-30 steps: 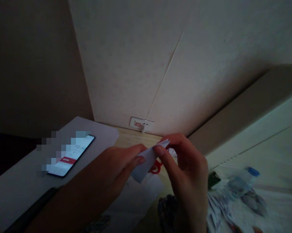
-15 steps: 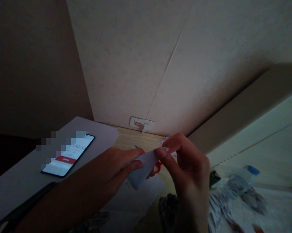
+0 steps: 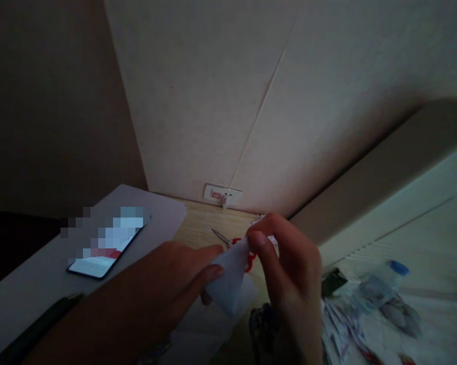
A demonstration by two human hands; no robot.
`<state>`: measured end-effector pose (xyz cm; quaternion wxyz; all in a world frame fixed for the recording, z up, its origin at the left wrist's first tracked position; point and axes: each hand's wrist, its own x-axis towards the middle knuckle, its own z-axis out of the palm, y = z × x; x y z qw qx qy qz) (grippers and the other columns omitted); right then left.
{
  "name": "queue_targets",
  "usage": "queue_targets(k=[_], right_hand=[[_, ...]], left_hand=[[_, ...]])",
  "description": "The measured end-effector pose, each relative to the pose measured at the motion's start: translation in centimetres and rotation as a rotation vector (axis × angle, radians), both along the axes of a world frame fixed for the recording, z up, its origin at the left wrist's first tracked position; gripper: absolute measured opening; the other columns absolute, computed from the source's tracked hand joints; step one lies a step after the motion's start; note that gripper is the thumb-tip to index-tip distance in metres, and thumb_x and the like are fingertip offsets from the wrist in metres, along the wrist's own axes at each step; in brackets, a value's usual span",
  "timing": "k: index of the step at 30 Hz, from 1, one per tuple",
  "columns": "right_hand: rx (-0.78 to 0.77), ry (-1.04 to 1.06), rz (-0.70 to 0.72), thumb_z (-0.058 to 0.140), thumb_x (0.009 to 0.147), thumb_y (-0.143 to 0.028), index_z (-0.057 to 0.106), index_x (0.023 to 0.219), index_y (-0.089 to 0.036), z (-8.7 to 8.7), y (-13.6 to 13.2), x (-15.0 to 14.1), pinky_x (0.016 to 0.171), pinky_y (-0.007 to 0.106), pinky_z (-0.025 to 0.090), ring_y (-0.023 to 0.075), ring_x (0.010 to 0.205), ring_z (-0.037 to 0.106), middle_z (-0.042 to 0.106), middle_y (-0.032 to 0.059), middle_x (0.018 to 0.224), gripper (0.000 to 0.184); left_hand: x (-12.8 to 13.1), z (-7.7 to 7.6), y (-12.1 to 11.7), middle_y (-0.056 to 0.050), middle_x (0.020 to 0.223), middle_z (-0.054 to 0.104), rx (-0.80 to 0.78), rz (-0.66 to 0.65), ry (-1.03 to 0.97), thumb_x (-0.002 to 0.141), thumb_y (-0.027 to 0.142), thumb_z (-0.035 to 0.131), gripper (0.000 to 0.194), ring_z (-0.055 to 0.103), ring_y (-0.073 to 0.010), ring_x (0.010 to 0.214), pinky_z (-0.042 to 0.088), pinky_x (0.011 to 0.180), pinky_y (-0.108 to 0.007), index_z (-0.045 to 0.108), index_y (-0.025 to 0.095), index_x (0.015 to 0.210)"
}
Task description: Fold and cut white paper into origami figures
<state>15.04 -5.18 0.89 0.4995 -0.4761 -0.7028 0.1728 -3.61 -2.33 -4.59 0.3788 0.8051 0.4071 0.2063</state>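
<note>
A small folded piece of white paper (image 3: 230, 279) is held up between my two hands, its lower end tapering to a point. My left hand (image 3: 190, 274) pinches its left edge between thumb and fingers. At the upper right corner, the thumb and index finger of my right hand (image 3: 285, 253) are pressed together on the paper. Behind it on the wooden table lie red-handled scissors (image 3: 222, 237), partly covered by the paper and my right hand. Below my hands is a larger white sheet (image 3: 198, 329), partly hidden by my left arm.
A lit phone (image 3: 99, 261) rests on a stack of white paper (image 3: 160, 203) at left. A wall socket (image 3: 222, 194) with a plug sits behind the table (image 3: 201, 220). To the right are a clear bottle (image 3: 380, 286) with a blue cap and paper scraps (image 3: 338, 324).
The folded paper has tilted and its point hangs lower. My right hand has shifted slightly left and down, and more of the scissors shows behind the paper.
</note>
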Motion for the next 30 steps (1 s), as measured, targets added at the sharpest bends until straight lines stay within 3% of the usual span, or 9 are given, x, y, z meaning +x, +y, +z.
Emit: queue_targets(k=[2,3,4,6,15,21,23,25,30], right_hand=[[-0.062,-0.017,0.045,0.052,0.094,-0.024,0.057,0.072,-0.021,0.0,0.2,0.0,0.057,0.025,0.039,0.0112,0.062,0.054,0.055,-0.0048,0.064,0.023],[-0.082,-0.028,0.059,0.054,0.093,-0.025,0.058,0.073,-0.021,0.0,0.3,-0.1,0.056,0.025,0.04,0.0115,0.062,0.054,0.055,-0.0046,0.065,0.021],[-0.09,-0.039,0.067,0.056,0.092,-0.026,0.058,0.073,-0.021,0.0,0.4,-0.1,0.056,0.025,0.04,0.0116,0.062,0.054,0.056,-0.0046,0.065,0.019],[-0.082,-0.039,0.058,0.059,0.09,-0.024,0.057,0.071,-0.021,0.1,0.4,-0.2,0.054,0.023,0.04,0.011,0.059,0.053,0.056,-0.005,0.064,0.02],[-0.043,0.077,-0.004,0.062,0.088,-0.021,0.059,0.068,-0.021,0.3,0.0,-0.3,0.051,0.022,0.039,0.0092,0.055,0.054,0.057,-0.0066,0.059,0.02],[-0.047,0.143,0.002,0.057,0.091,-0.022,0.062,0.07,-0.022,0.1,-0.3,-0.3,0.049,0.021,0.039,0.0089,0.052,0.052,0.057,-0.0068,0.058,0.022],[-0.078,0.156,0.045,0.056,0.092,-0.025,0.062,0.071,-0.021,0.2,-0.1,-0.3,0.049,0.021,0.039,0.0094,0.052,0.052,0.057,-0.0062,0.058,0.022],[-0.121,0.13,0.094,0.059,0.089,-0.028,0.06,0.071,-0.021,0.3,0.0,-0.4,0.051,0.021,0.039,0.0097,0.054,0.052,0.057,-0.006,0.059,0.02],[-0.158,-0.019,0.11,0.059,0.09,-0.022,0.051,0.059,-0.019,0.6,-0.1,-0.7,0.053,0.021,0.036,0.0085,0.054,0.048,0.05,-0.0063,0.056,0.033]], left_hand=[[0.3,3.6,-0.6,0.004,0.074,0.073,0.043,0.012,0.049,0.097,0.035,0.036,0.036,0.068,-0.0167,0.068,0.05,0.06,-0.024,0.068,0.032,0.081],[0.5,5.1,-0.8,0.003,0.073,0.073,0.09,0.095,0.078,0.096,0.038,0.035,0.038,0.067,-0.0188,0.069,0.05,0.062,-0.027,0.068,0.03,0.077],[0.6,6.1,-0.9,0.001,0.072,0.073,0.113,0.137,0.097,0.095,0.042,0.035,0.039,0.067,-0.0208,0.07,0.05,0.064,-0.029,0.068,0.029,0.078],[0.8,6.9,-0.9,0.002,0.071,0.074,0.104,0.09,0.062,0.095,0.044,0.033,0.042,0.067,-0.0205,0.069,0.049,0.064,-0.029,0.069,0.03,0.08],[1.1,5.8,-0.8,0.008,0.072,0.074,0.014,-0.083,-0.013,0.094,0.028,0.044,0.026,0.067,-0.0135,0.063,0.048,0.064,-0.021,0.065,0.029,0.078],[1.1,6.0,-0.9,0.008,0.072,0.074,0.029,-0.121,0.024,0.094,0.024,0.04,0.03,0.068,-0.0123,0.066,0.048,0.068,-0.02,0.064,0.027,0.076],[0.8,6.4,-0.8,0.006,0.067,0.073,0.028,-0.109,0.048,0.096,0.029,0.039,0.033,0.067,-0.0133,0.063,0.047,0.064,-0.021,0.063,0.025,0.073],[0.4,6.7,-0.8,0.005,0.065,0.073,0.04,-0.012,0.045,0.096,0.031,0.039,0.034,0.068,-0.0152,0.064,0.048,0.065,-0.023,0.065,0.024,0.074],[0.1,6.7,-0.8,0.002,0.064,0.074,0.066,0.064,-0.019,0.095,0.031,0.038,0.035,0.068,-0.018,0.064,0.049,0.063,-0.025,0.068,0.026,0.077]])
